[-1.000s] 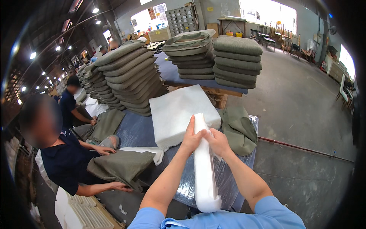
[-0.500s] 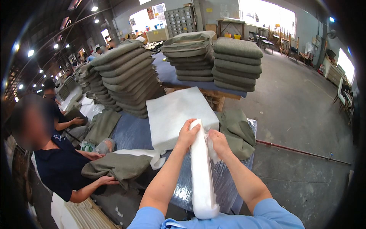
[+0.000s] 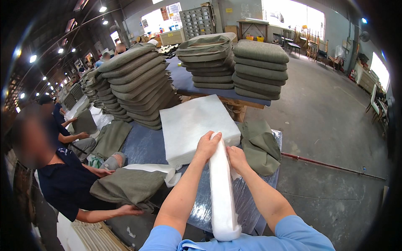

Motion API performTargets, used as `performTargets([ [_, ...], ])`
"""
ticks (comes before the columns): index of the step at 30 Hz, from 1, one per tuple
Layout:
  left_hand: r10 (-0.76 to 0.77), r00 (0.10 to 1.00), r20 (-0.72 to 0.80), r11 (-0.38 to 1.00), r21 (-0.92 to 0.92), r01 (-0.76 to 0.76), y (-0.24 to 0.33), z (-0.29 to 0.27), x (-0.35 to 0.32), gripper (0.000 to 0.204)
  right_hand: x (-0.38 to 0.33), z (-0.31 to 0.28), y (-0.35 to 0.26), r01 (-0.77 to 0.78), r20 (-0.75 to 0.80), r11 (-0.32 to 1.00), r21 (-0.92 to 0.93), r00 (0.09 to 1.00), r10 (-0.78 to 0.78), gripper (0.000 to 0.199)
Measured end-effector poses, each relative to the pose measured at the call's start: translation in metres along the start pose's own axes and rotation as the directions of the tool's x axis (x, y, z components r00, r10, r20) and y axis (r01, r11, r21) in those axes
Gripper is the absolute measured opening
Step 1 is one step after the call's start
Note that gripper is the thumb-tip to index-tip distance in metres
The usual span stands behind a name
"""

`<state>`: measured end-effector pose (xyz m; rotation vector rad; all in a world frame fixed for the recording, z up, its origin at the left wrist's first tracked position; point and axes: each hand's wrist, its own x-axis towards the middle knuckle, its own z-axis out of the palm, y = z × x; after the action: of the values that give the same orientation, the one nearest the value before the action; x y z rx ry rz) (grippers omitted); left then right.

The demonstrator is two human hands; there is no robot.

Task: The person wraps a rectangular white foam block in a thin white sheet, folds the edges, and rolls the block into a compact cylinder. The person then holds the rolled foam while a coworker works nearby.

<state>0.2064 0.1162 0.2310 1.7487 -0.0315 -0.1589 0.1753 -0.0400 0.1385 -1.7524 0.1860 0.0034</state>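
Observation:
A flat seat pad (image 3: 220, 196) wrapped in white wadding stands on its narrow edge, its near end against my body. My left hand (image 3: 207, 146) is closed around its far top end, thumb over the edge. On the pad's right side, my right hand (image 3: 237, 158) is closed with its fingers pinching the edge of the wadding. A loose flap hangs below those fingers. Just beyond my hands lies a stack of white wadding sheets (image 3: 194, 121). Right of that stack is a crumpled olive fabric cover (image 3: 260, 146).
Tall stacks of olive cushions (image 3: 140, 85) stand beyond, with more cushions (image 3: 260, 69) on a blue-topped table. At left a co-worker handles an olive cover (image 3: 130, 184) over white padding. Cream panels (image 3: 90, 234) are stacked low at left. A reddish pole (image 3: 331, 165) lies on the floor at right.
My right hand has moved down and in against the pad's side, drawing the loose wadding closer. My left hand keeps its hold. The co-worker's lower hand has shifted right along the olive cover.

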Motion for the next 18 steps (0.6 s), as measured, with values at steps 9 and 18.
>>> performTargets([
  [9, -0.031, 0.997, -0.070, 0.986, 0.163, 0.042, -0.003, -0.015, 0.009, 0.050, -0.006, 0.007, -0.062, 0.255, 0.067, 0.967, 0.012, 0.965, -0.255, 0.026],
  [18, 0.349, 0.937, -0.031, 0.921, 0.198, -0.337, -0.039, -0.016, -0.088, 0.060, -0.067, -0.021, -0.004, 0.092, -0.033, 0.952, 0.294, 0.996, -0.086, 0.017],
])
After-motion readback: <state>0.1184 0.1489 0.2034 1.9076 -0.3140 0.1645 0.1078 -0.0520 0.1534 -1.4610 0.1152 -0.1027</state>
